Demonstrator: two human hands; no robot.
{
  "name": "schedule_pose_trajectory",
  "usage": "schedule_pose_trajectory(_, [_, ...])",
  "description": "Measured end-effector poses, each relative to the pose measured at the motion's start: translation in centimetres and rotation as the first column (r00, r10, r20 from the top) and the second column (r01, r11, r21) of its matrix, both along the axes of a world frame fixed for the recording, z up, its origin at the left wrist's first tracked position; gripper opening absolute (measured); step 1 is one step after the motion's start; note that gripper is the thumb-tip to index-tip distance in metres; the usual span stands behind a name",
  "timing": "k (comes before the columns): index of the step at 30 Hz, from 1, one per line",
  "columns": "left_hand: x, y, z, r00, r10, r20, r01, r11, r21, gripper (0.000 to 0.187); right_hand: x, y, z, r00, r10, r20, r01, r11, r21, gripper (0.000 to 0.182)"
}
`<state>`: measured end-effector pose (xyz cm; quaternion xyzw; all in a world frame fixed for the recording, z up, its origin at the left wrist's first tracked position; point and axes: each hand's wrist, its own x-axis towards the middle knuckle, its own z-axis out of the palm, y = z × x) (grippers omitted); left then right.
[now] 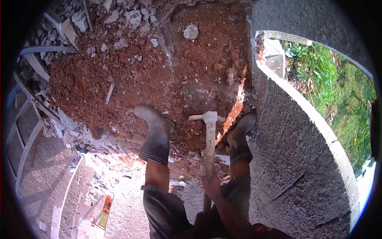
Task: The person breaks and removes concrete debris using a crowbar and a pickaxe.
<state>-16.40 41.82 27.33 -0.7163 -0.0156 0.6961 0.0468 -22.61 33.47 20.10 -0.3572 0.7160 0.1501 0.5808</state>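
One of my hands, the right one (pixel 211 186), is wrapped round the wooden handle (pixel 210 147) of a pickaxe. The pickaxe head (pixel 209 116) is at the far end of the handle, low over the reddish soil (pixel 195 87) between my two boots. The handle's near end runs back toward my body, into shadow. My left hand cannot be made out in the dark area at the bottom. A grey rubber boot (pixel 155 135) stands on the left, another boot (pixel 240 137) on the right.
Rough grey walls (pixel 294 159) rise at the right, with a window opening whose white edge (pixel 302 103) frames green plants (pixel 318 75). Broken rubble (pixel 133 18) and curved-looking boards (pixel 38 65) lie at the upper left. A pale stone (pixel 191 32) rests on the soil.
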Motion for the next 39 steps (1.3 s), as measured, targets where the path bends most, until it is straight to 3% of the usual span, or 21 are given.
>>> schedule_pose_trajectory(4, [-3.3, -3.3, -4.3, 0.998, 0.008, 0.067, 0.003, 0.986, -0.166, 0.049, -0.1, -8.1, 0.1, 0.978, -0.156, 0.138, 0.161, 0.987, -0.027, 0.036])
schedule_pose_trajectory(5, [-4.6, -4.7, -6.2, 0.997, 0.027, 0.076, -0.010, 0.974, -0.225, 0.051, 1.4, -12.5, -1.1, 0.968, -0.069, 0.239, 0.125, 0.965, -0.229, 0.034])
schedule_pose_trajectory(7, [-5.5, -8.3, -11.5, 0.994, 0.081, 0.072, -0.055, 0.949, -0.311, 0.055, 3.7, -19.9, -5.7, 0.951, -0.083, 0.298, 0.190, 0.916, -0.354, 0.035])
schedule_pose_trajectory(8, [-1.8, -14.5, -13.8, 0.927, 0.365, -0.087, -0.374, 0.880, -0.294, 0.050, 5.4, -24.1, -7.9, 0.944, -0.008, 0.330, 0.178, 0.853, -0.491, 0.034])
schedule_pose_trajectory(9, [-2.6, -16.3, -18.9, 0.922, 0.386, 0.035, -0.292, 0.751, -0.592, 0.037, 7.6, -28.5, -8.9, 0.939, -0.041, 0.342, 0.207, 0.861, -0.464, 0.032])
schedule_pose_trajectory(10, [-1.4, -20.4, -21.5, 0.903, 0.429, 0.034, -0.331, 0.742, -0.583, 0.033, 8.0, -31.4, -13.1, 0.929, 0.136, 0.344, 0.135, 0.742, -0.656, 0.029])
schedule_pose_trajectory(14, [-4.3, -26.8, -29.6, 0.845, 0.530, -0.076, -0.465, 0.657, -0.593, 0.038, 7.2, -38.9, -25.3, 0.933, 0.351, 0.080, -0.205, 0.701, -0.683, 0.031])
schedule_pose_trajectory(16, [-7.9, -26.1, -31.2, 0.947, 0.313, -0.076, -0.320, 0.885, -0.338, 0.042, 3.7, -37.6, -31.2, 0.867, 0.463, -0.184, -0.481, 0.679, -0.555, 0.032])
schedule_pose_trajectory(17, [-8.4, -24.9, -30.3, 0.950, 0.300, -0.087, -0.311, 0.890, -0.332, 0.042, 1.5, -35.7, -33.9, 0.765, 0.545, -0.343, -0.641, 0.600, -0.478, 0.032])
schedule_pose_trajectory(18, [-7.9, -23.1, -28.4, 0.954, 0.300, -0.010, -0.285, 0.896, -0.342, 0.045, 1.0, -33.7, -34.1, 0.851, 0.443, -0.281, -0.525, 0.711, -0.468, 0.031])
schedule_pose_trajectory(19, [-7.5, -21.5, -26.9, 0.947, 0.313, 0.067, -0.272, 0.900, -0.341, 0.048, 0.6, -31.4, -33.6, 0.913, 0.344, -0.221, -0.408, 0.801, -0.438, 0.031])
schedule_pose_trajectory(21, [-5.6, -17.8, -23.9, 0.954, 0.276, -0.114, -0.290, 0.947, -0.141, 0.051, -0.4, -27.6, -31.6, 0.975, 0.197, -0.100, -0.211, 0.963, -0.169, 0.030])
schedule_pose_trajectory(23, [-5.0, -16.0, -20.0, 0.982, 0.185, 0.029, -0.174, 0.959, -0.225, 0.052, 0.3, -25.6, -26.9, 0.997, 0.037, -0.065, -0.041, 0.998, -0.052, 0.027])
schedule_pose_trajectory(25, [-4.7, -14.8, -17.4, 0.965, 0.264, -0.009, -0.257, 0.931, -0.259, 0.040, 1.0, -24.5, -24.2, 0.999, -0.049, 0.018, 0.049, 0.999, -0.007, 0.025])
schedule_pose_trajectory(27, [-4.3, -13.7, -13.6, 0.925, 0.369, -0.088, -0.379, 0.910, -0.169, 0.039, 0.3, -21.3, -23.2, 0.995, 0.105, 0.003, -0.099, 0.949, -0.298, 0.026])
schedule_pose_trajectory(29, [-3.5, -11.2, -9.1, 0.953, 0.302, -0.032, -0.303, 0.950, -0.080, 0.037, 1.2, -18.0, -17.5, 0.999, 0.034, -0.041, -0.039, 0.992, -0.121, 0.025])
schedule_pose_trajectory(31, [-5.1, -2.1, -5.3, 0.995, 0.099, -0.010, -0.099, 0.991, -0.092, 0.033, -0.4, -9.8, -13.4, 0.995, 0.084, 0.049, -0.062, 0.938, -0.342, 0.027])
schedule_pose_trajectory(32, [-4.8, 1.0, -2.5, 0.989, -0.104, -0.109, 0.097, 0.993, -0.065, 0.052, -0.7, -5.8, -9.9, 0.996, 0.088, 0.015, -0.078, 0.936, -0.343, 0.026])
schedule_pose_trajectory(34, [-4.4, 4.7, 0.4, 0.979, -0.168, -0.118, 0.165, 0.986, -0.035, 0.049, -2.7, 2.1, -3.7, 0.990, -0.138, -0.032, 0.139, 0.988, 0.064, 0.029])
schedule_pose_trajectory(35, [-4.1, 5.3, 0.3, 0.988, -0.147, -0.057, 0.145, 0.989, -0.031, 0.048, -3.5, 3.8, -0.4, 0.999, 0.031, -0.043, -0.026, 0.992, 0.124, 0.030])
schedule_pose_trajectory(39, [-4.7, 4.0, -2.6, 0.994, -0.049, 0.099, 0.060, 0.992, -0.115, 0.042, -1.2, -0.2, 2.3, 0.999, 0.015, 0.032, -0.019, 0.989, 0.144, 0.033])
